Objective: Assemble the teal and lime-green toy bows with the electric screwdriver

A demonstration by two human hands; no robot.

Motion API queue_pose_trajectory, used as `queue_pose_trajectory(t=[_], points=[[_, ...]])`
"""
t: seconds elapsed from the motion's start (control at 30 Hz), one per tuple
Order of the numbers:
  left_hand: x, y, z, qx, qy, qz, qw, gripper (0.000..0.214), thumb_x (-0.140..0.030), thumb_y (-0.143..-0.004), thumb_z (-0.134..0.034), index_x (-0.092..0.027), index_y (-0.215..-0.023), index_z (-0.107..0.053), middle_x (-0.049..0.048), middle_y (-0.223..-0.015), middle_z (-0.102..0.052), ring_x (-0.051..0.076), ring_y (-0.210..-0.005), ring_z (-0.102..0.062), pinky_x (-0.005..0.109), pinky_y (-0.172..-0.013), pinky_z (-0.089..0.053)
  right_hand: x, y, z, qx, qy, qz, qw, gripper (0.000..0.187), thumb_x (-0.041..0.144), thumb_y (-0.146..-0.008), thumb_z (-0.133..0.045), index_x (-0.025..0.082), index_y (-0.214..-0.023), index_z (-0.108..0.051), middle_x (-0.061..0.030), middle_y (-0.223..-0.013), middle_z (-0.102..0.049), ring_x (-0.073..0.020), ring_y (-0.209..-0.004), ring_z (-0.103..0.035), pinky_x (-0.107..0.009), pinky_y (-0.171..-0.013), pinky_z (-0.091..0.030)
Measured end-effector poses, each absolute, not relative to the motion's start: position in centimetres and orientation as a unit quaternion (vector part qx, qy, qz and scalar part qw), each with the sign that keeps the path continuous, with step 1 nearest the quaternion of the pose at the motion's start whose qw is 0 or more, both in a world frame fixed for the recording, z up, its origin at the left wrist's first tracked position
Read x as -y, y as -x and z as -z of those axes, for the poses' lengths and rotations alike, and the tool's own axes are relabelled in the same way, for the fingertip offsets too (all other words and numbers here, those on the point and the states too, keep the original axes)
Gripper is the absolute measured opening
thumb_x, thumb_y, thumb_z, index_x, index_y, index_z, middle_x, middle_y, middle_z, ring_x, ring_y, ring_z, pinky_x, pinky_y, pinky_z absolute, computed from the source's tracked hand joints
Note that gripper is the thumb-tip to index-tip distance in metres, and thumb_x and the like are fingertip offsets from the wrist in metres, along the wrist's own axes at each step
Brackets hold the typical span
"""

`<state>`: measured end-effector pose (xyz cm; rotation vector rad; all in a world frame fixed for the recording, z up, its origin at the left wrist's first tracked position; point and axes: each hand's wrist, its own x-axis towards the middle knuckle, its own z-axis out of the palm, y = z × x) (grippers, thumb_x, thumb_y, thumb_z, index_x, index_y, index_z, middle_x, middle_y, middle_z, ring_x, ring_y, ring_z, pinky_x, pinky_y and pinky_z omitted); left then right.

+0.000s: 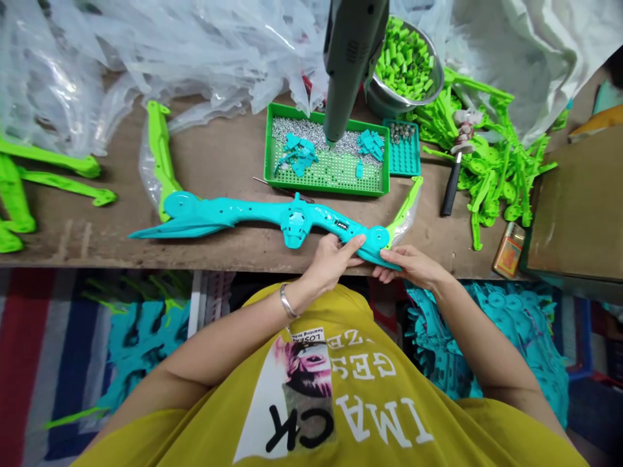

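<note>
A turquoise plastic toy bow (257, 212) with lime-green limbs lies across the workbench. Its left green limb (160, 146) points away from me, partly wrapped in clear film; the right green limb (406, 204) also has film on it. My left hand (335, 259) grips the bow's near edge right of its centre, thumb on top and fingers underneath. At the right tip, my right hand (411, 264) pinches the turquoise end beside the green limb. Some fingers of both hands are hidden under the bow.
Behind the bow stands a green tray (327, 185) of screws and small turquoise parts, under a hanging electric screwdriver (348, 71). Around it are a metal bowl (377, 97) of green pieces, a black-handled hammer (451, 185), green parts (501, 168), a lighter (509, 250) and a cardboard box (579, 214).
</note>
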<state>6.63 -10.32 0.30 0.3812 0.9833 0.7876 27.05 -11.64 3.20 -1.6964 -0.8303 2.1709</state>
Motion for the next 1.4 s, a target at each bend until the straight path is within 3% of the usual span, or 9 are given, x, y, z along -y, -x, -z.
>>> queue_pose_trajectory(t=[0.27,0.43,0.57,0.63,0.7,1.1,1.23,1.3,1.4], points=[[10.7,-5.5,-1.1,-0.419,-0.22,-0.337,0.814,0.059,-0.054,-0.069,-0.091,-0.012,-0.101,-0.066,0.0127,-0.103,-0.079,0.029,-0.099,-0.077,0.048,-0.092,-0.065,13.1,-26.4,-2.7,0.342,0.604,-0.686,0.218,0.065,0.082,-0.077,-0.066,0.02,-0.094,-0.072,-0.0067,-0.091,-0.078,-0.0227,-0.084,-0.074,-0.037,-0.082,-0.061],[11.2,-4.6,-1.9,-0.446,-0.241,-0.3,0.808,0.055,-0.054,-0.073,-0.089,-0.013,-0.102,-0.069,0.0123,-0.103,-0.079,0.028,-0.098,-0.078,0.043,-0.086,-0.067,14.7,-26.0,-2.3,0.439,0.622,-0.58,0.289,0.073,0.071,-0.089,-0.062,0.023,-0.142,-0.049,-0.0128,-0.129,-0.07,-0.0272,-0.111,-0.072,-0.043,-0.093,-0.061],[11.5,-4.0,-2.0,-0.466,-0.248,-0.274,0.804,0.052,-0.053,-0.071,-0.09,-0.013,-0.099,-0.07,0.0112,-0.099,-0.08,0.028,-0.095,-0.078,0.041,-0.083,-0.068,15.2,-26.1,-3.1,0.615,0.613,-0.396,0.3,0.12,0.058,-0.084,-0.074,0.027,-0.166,0.007,-0.0193,-0.173,-0.019,-0.0379,-0.155,-0.035,-0.057,-0.116,-0.048],[11.6,-3.8,-1.9,-0.475,-0.249,-0.264,0.801,0.052,-0.053,-0.07,-0.091,-0.013,-0.096,-0.071,0.0109,-0.095,-0.08,0.028,-0.092,-0.078,0.042,-0.082,-0.068,15.1,-26.3,-3.5,0.682,0.611,-0.299,0.267,0.12,0.055,-0.085,-0.073,0.03,-0.166,0.012,-0.0133,-0.177,0.003,-0.0413,-0.163,-0.01,-0.065,-0.125,-0.033],[11.7,-3.7,-1.7,-0.482,-0.25,-0.259,0.799,0.05,-0.053,-0.07,-0.091,-0.013,-0.094,-0.072,0.0109,-0.093,-0.08,0.028,-0.09,-0.079,0.043,-0.082,-0.068,14.8,-26.4,-3.8,0.721,0.597,-0.261,0.237,0.113,0.051,-0.088,-0.071,0.034,-0.167,0.007,-0.0078,-0.177,0.009,-0.0419,-0.163,-0.003,-0.069,-0.127,-0.026],[12.3,-3.5,-1.7,-0.503,-0.252,-0.241,0.791,0.049,-0.054,-0.069,-0.091,-0.015,-0.092,-0.072,0.0109,-0.096,-0.08,0.03,-0.098,-0.078,0.042,-0.084,-0.067,14.0,-26.4,-3.3,0.771,0.51,-0.303,0.231,0.076,0.043,-0.094,-0.062,0.03,-0.161,-0.03,-0.0101,-0.174,-0.017,-0.0336,-0.162,-0.017,-0.065,-0.127,-0.029],[12.2,-3.6,-1.5,-0.505,-0.275,-0.24,0.782,0.052,-0.057,-0.07,-0.09,-0.014,-0.093,-0.071,0.0111,-0.097,-0.08,0.029,-0.093,-0.078,0.04,-0.079,-0.068,14.6,-27.3,-4.4,0.725,0.548,-0.325,0.261,0.067,0.047,-0.09,-0.066,0.028,-0.151,-0.044,-0.012,-0.171,-0.025,-0.0373,-0.158,-0.027,-0.063,-0.12,-0.039],[12.1,-3.7,-1.4,-0.51,-0.287,-0.233,0.777,0.056,-0.06,-0.07,-0.089,-0.014,-0.096,-0.07,0.0109,-0.093,-0.08,0.029,-0.088,-0.079,0.039,-0.076,-0.068,15.2,-28.0,-4.8,0.643,0.618,-0.345,0.294,0.058,0.052,-0.088,-0.068,0.025,-0.138,-0.055,-0.0164,-0.159,-0.044,-0.0367,-0.145,-0.047,-0.056,-0.107,-0.052],[12.0,-3.8,-1.2,-0.511,-0.288,-0.223,0.779,0.061,-0.062,-0.07,-0.088,-0.013,-0.1,-0.069,0.0101,-0.085,-0.079,0.029,-0.078,-0.079,0.039,-0.071,-0.068,16.0,-28.4,-4.5,0.505,0.653,-0.514,0.233,0.048,0.061,-0.086,-0.07,0.021,-0.111,-0.066,-0.0129,-0.11,-0.072,-0.0269,-0.1,-0.07,-0.04,-0.077,-0.059]])
